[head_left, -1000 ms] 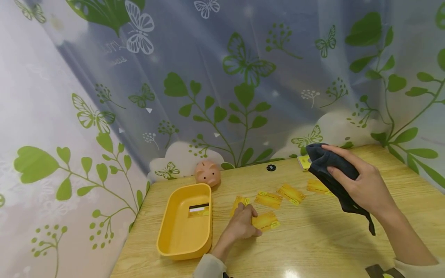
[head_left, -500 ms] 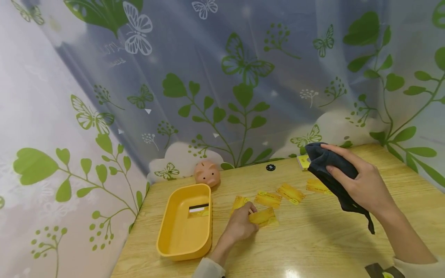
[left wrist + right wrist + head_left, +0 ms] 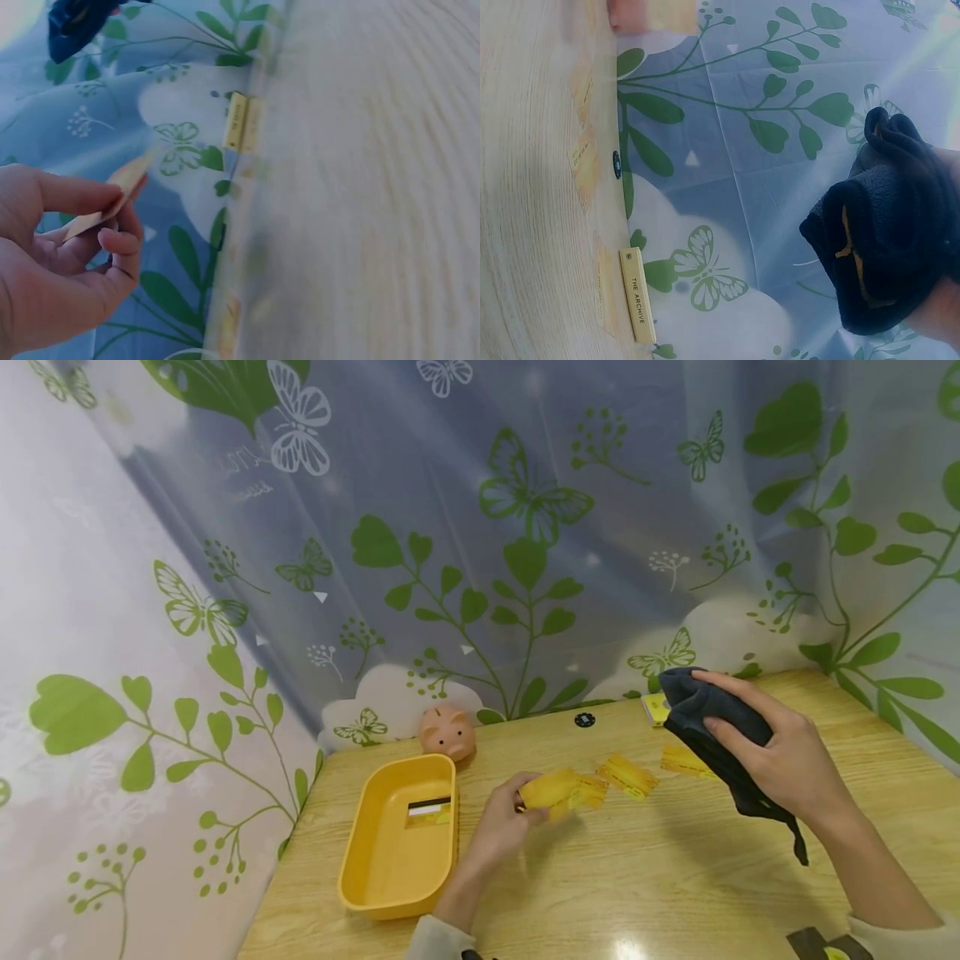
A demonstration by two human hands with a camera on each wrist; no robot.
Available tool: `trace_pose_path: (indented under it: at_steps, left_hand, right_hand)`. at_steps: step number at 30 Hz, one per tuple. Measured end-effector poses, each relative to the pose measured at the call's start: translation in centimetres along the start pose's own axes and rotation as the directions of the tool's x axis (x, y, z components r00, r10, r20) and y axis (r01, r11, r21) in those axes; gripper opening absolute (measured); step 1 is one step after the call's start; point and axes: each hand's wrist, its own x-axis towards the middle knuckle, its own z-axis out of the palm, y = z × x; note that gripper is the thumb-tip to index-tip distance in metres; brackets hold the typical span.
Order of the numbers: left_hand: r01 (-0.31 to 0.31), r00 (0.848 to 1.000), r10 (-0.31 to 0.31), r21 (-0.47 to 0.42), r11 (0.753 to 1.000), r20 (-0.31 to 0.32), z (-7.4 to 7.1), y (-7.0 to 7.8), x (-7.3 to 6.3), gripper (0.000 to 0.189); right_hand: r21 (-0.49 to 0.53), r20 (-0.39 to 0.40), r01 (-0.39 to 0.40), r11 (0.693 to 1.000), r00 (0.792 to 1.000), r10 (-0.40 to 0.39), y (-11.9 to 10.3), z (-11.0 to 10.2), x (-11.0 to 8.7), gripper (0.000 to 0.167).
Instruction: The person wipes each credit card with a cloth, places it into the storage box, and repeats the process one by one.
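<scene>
My left hand [image 3: 504, 818] pinches a yellow-orange card [image 3: 546, 790] between thumb and fingers, raised over the table beside the tray. In the left wrist view this card [image 3: 120, 196] shows almost edge-on. Behind it on the table lie more yellow cards: one [image 3: 592, 790] partly covered by the held card, one [image 3: 628, 777] farther right, and another [image 3: 684, 762] near the right hand. My right hand [image 3: 787, 756] grips a dark blue and black folded fabric piece [image 3: 720, 718] in the air, a thin end hanging down. The right wrist view shows its folded edges [image 3: 885, 225].
A yellow tray [image 3: 352, 868] with a card [image 3: 427, 812] inside stands left. Behind it sits a pink piggy bank [image 3: 447, 733]. At the back are a black round chip [image 3: 585, 720] and a small yellow box [image 3: 656, 710]. A dark item [image 3: 825, 945] lies at front right.
My left hand has picked the front card up off the table and lifted it up and back. The card at the far left of the row is no longer visible. My right hand has stayed put.
</scene>
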Motion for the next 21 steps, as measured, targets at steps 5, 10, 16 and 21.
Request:
trace_pose_path:
  at_steps: [5,10,16,21]
  left_hand:
    - [0.008,1.000,-0.006,-0.146,0.989,0.012,-0.2,1.3,-0.1,0.041]
    - [-0.031,0.999,0.034,-0.182,0.983,0.011,0.0,2.6,-0.3,0.040]
    - [-0.122,0.991,0.130,-0.242,0.963,0.018,0.5,3.8,-0.2,0.046]
    - [-0.127,0.988,0.150,-0.327,0.936,0.046,0.9,4.4,0.1,0.048]
  right_hand:
    - [0.020,0.003,0.026,0.999,1.000,-0.026,-0.1,0.3,-0.1,0.057]
    - [0.036,0.017,0.059,0.998,0.998,-0.060,-0.2,0.7,-0.2,0.058]
    - [0.038,0.047,0.071,0.997,0.996,-0.073,-0.8,1.6,-0.4,0.059]
    - [0.041,0.069,0.098,0.994,0.992,-0.101,-1.5,2.8,-0.5,0.059]
